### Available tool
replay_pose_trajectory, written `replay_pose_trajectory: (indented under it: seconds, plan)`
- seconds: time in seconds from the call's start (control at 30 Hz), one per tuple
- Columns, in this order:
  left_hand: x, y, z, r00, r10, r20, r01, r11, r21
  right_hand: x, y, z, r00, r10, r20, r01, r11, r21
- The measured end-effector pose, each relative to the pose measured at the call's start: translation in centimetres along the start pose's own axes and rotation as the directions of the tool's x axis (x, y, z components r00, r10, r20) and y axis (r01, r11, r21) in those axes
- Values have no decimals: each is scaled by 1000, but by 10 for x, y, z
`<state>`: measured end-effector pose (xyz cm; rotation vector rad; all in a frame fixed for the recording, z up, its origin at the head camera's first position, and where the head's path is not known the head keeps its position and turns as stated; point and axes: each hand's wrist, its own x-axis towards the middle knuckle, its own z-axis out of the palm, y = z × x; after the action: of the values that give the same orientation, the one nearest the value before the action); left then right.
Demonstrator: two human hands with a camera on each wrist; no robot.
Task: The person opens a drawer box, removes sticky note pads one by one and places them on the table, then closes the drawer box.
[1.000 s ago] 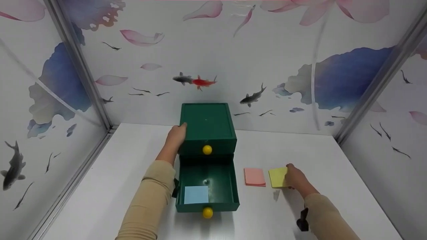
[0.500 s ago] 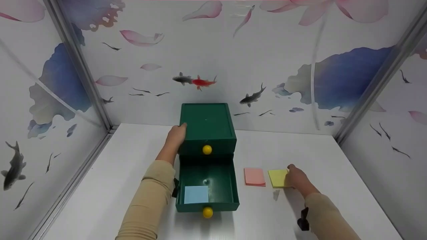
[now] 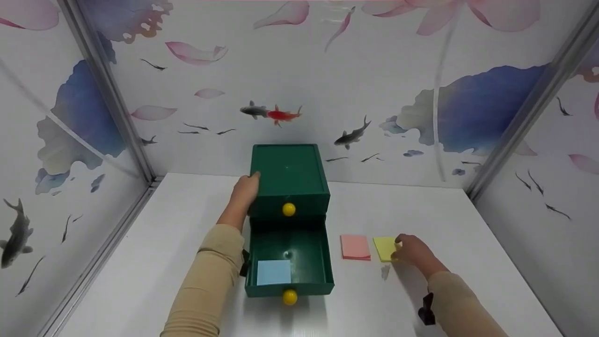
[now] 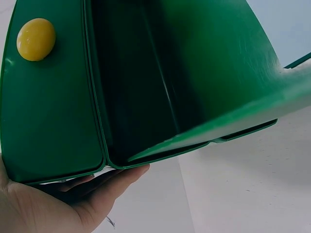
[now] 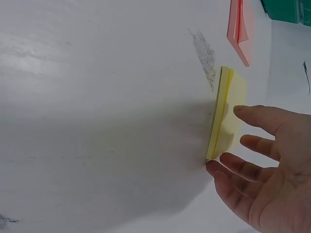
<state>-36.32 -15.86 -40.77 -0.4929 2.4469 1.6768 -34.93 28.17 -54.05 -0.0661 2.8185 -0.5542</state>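
A green two-drawer box [image 3: 290, 171] with yellow knobs stands near the back wall. Its lower drawer [image 3: 306, 243] is pulled out, and a blue sticky note pad [image 3: 273, 272] lies inside at the front left. The left hand [image 3: 244, 192] rests against the box's left side, thumb tip at the top edge; fingers [image 4: 114, 187] lie along the side. Around the right end of a yellow sticky note pad [image 3: 384, 248] is the right hand [image 3: 414, 252], fingers spread. The thumb is over the pad and the fingertips are by its edge; contact is unclear.
A pink sticky note pad [image 3: 355, 247] lies between the box and the yellow pad. A grey smudge [image 3: 385, 272] marks the white table [image 3: 187, 224] just in front of the yellow pad. Printed wall panels [image 3: 393, 93] enclose the back and both sides.
The right hand's fingers have spread apart and shifted slightly left over the yellow pad, covering more of it. The left hand stays at the box. The view has shifted slightly.
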Motion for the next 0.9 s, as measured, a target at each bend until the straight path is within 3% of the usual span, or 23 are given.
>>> replay_pose_trajectory:
  seconds: [0.33, 0.67, 0.9]
  plan:
    - [1, 1, 1, 1000, -3, -5, 3, 1000, 10, 0, -2, 9, 999, 34, -25, -34, 999, 4]
    - [-3, 0, 0, 1000, 22, 9, -22, 1000, 6, -8, -8, -5, 996, -57, -62, 55, 998, -38]
    - [-2, -1, 0, 1000, 7, 11, -7, 1000, -1, -16, -25, -14, 997, -75, -19, 74, 995, -73]
